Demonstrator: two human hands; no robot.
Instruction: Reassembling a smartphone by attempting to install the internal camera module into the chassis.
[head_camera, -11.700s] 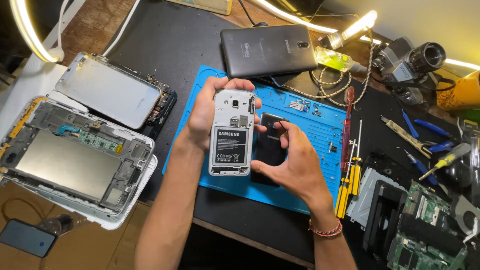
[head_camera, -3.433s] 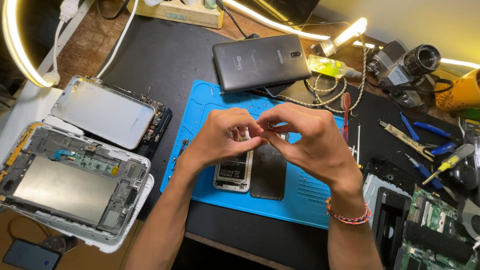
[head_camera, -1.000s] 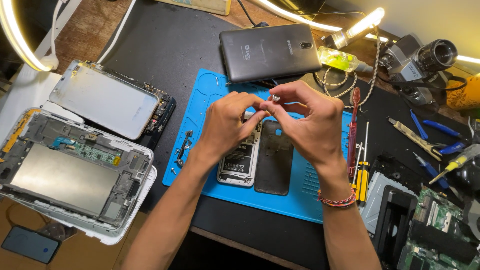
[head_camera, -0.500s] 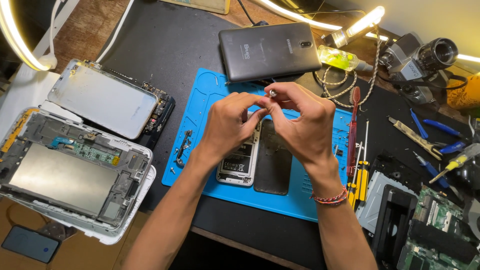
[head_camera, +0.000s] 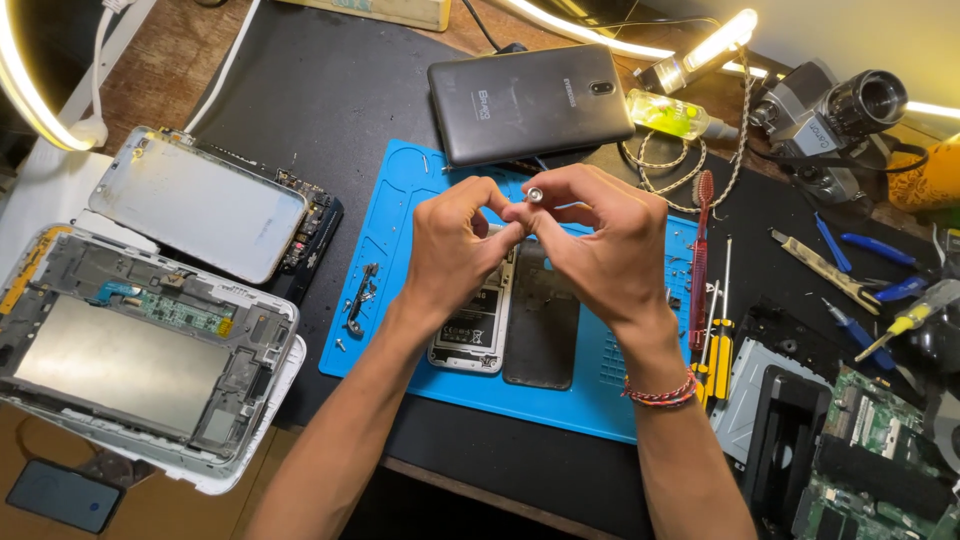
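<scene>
Repair bench (opened tablets (head_camera: 150, 350), screwdrivers (head_camera: 715, 340))

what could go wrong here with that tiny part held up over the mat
The small silver part is pinched only by fingertips of the left hand and right hand; if it slips, it may vanish among the clutter. It could also drop onto the opened phone lying uncovered below.

left hand (head_camera: 455, 250) and right hand (head_camera: 600, 240) pinch a small silver metal cylinder (head_camera: 534, 194) at frame centre, above an opened white phone (head_camera: 470, 335) on a blue silicone mat (head_camera: 400, 215)
</scene>
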